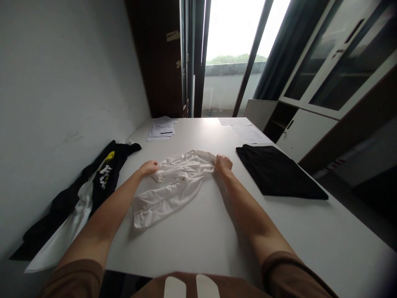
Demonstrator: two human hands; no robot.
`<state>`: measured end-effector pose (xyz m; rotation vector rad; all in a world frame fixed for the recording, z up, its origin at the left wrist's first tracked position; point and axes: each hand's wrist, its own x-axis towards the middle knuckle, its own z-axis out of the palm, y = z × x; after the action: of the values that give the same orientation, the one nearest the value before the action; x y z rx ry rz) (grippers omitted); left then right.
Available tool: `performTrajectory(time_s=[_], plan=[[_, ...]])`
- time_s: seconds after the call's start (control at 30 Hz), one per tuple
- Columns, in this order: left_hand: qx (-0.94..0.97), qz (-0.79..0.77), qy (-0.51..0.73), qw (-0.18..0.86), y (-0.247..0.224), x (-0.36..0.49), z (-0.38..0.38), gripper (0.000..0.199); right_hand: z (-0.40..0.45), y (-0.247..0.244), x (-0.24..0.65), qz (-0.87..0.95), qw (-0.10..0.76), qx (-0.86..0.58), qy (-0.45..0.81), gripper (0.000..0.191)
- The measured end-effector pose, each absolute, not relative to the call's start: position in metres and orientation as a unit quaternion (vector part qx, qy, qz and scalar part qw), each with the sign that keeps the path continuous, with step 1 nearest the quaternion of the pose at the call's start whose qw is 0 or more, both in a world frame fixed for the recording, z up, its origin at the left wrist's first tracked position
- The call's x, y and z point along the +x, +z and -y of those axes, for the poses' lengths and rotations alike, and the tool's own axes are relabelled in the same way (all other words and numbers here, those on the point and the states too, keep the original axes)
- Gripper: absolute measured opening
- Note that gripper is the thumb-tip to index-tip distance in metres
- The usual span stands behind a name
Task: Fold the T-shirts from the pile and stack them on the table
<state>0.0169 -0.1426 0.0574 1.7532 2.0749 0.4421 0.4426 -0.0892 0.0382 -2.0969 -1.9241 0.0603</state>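
A thin white garment lies crumpled across the middle of the white table. One long piece of it, like a sleeve, stretches toward the near left and rests flat. At its left edge my left hand is closed, pinching the fabric. My right hand is closed in a fist around the cloth at the right end. Between the two hands the fabric is bunched in many wrinkles. Its exact kind is hard to make out.
A folded black garment lies on the right. Black and white clothes with a yellow print are heaped by the left wall. Papers lie at the far left, with more sheets at the far right. A cabinet stands beyond the right edge.
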Motion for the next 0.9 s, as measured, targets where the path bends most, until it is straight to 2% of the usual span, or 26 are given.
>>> performTrajectory(time_s=[0.17,0.23,0.3,0.4,0.53,0.63,0.8,0.9], plan=[[0.649,-0.720,0.188,0.162,0.073,-0.010,0.156,0.032,0.083,0.039,0.445,0.642,0.183,-0.742,0.062,0.029],[0.631,-0.740,0.196,0.128,0.076,-0.016,0.158,0.033,0.081,0.038,0.442,0.632,0.198,-0.744,0.088,0.030],[0.611,-0.762,0.191,0.103,0.075,-0.013,0.155,0.031,0.080,0.035,0.436,0.635,0.205,-0.738,0.097,0.039],[0.595,-0.782,0.159,0.098,0.068,0.009,0.141,0.030,0.082,0.030,0.427,0.650,0.184,-0.733,0.081,0.056],[0.577,-0.802,0.112,0.107,0.059,0.050,0.120,0.052,0.085,0.028,0.418,0.661,0.138,-0.735,0.057,0.052],[0.539,-0.830,0.100,0.104,0.051,0.076,0.117,0.059,0.084,0.033,0.416,0.664,0.111,-0.737,0.055,0.050],[0.531,-0.835,0.129,0.071,0.039,0.102,0.138,0.040,0.077,0.041,0.415,0.664,0.085,-0.741,0.055,0.047],[0.543,-0.825,0.153,0.046,0.038,0.105,0.149,0.036,0.074,0.041,0.410,0.666,0.097,-0.738,0.039,0.047]])
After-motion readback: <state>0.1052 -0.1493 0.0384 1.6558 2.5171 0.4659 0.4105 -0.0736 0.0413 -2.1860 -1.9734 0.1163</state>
